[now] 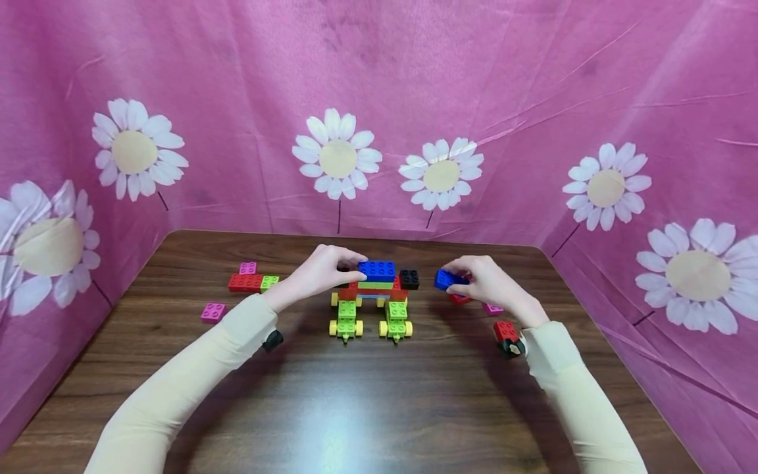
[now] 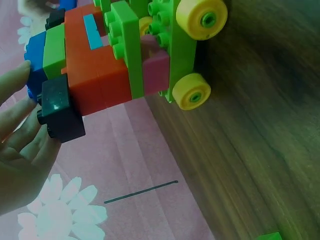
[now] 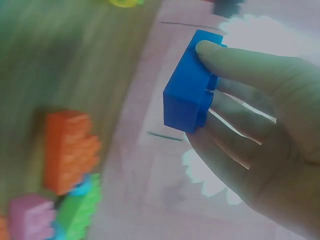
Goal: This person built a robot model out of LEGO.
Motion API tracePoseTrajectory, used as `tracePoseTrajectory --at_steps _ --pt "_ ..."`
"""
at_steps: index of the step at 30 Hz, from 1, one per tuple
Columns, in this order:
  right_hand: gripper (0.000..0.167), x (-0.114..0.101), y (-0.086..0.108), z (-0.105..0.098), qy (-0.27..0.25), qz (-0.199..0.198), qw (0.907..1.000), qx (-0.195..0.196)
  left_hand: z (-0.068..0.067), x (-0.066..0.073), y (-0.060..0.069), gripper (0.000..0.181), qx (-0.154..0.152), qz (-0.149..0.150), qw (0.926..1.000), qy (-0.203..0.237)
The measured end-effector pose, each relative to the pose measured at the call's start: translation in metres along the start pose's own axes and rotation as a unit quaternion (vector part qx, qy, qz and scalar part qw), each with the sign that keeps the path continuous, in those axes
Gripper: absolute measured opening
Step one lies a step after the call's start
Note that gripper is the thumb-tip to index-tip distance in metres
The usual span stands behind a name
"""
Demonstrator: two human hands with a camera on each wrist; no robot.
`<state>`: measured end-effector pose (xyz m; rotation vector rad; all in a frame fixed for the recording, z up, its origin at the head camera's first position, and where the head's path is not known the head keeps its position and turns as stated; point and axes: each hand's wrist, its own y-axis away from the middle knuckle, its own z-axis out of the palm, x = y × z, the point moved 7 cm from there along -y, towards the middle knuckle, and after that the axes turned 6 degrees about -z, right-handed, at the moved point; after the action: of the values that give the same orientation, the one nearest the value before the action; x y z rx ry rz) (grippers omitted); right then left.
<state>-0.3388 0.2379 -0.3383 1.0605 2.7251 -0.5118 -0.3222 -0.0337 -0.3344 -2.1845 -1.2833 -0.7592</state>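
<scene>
Near the middle of the table stands a brick-built vehicle of red, green and pink pieces on yellow wheels (image 2: 191,95). A blue brick (image 1: 379,270) tops it, above a light green brick (image 2: 54,50). My left hand (image 1: 316,271) pinches the left end of that blue brick between thumb and fingers. Black bricks sit at both ends of the build; the right one (image 1: 409,279) shows its studs. To the right, my right hand (image 1: 488,284) holds a second blue brick (image 3: 185,85) in the air between thumb and fingertips, apart from the vehicle.
On the left lie a red brick (image 1: 244,283), a green brick (image 1: 270,282) and pink bricks (image 1: 213,312). Near the right wrist is another red brick (image 1: 505,330). A pink brick (image 1: 493,309) shows partly below the right hand. Behind the table hangs a pink flowered cloth (image 1: 379,85).
</scene>
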Motion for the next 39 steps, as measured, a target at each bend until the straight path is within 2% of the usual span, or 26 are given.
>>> tracePoseTrajectory --at_steps 5,9,19,28,39 --pt "0.037 -0.013 -0.018 -0.014 -0.002 0.003 1.0000 -0.005 0.000 0.000 0.001 0.040 0.005 0.012 0.9998 -0.015" --pt "0.038 -0.026 -0.032 -0.019 -0.010 -0.003 0.9999 -0.012 -0.001 -0.002 0.001 0.041 0.005 0.009 0.9997 -0.024" --pt "0.041 -0.062 -0.064 -0.022 -0.011 -0.061 0.9979 -0.017 -0.003 -0.009 0.005 0.040 0.004 -0.002 0.9999 -0.014" --pt "0.040 -0.090 -0.084 -0.014 -0.008 -0.102 0.9940 -0.038 -0.005 -0.010 0.004 0.036 0.011 -0.004 0.9999 -0.003" --pt "0.035 -0.104 -0.095 -0.004 -0.003 -0.140 0.9891 -0.044 -0.004 -0.011 0.004 0.032 0.021 0.003 0.9998 0.003"
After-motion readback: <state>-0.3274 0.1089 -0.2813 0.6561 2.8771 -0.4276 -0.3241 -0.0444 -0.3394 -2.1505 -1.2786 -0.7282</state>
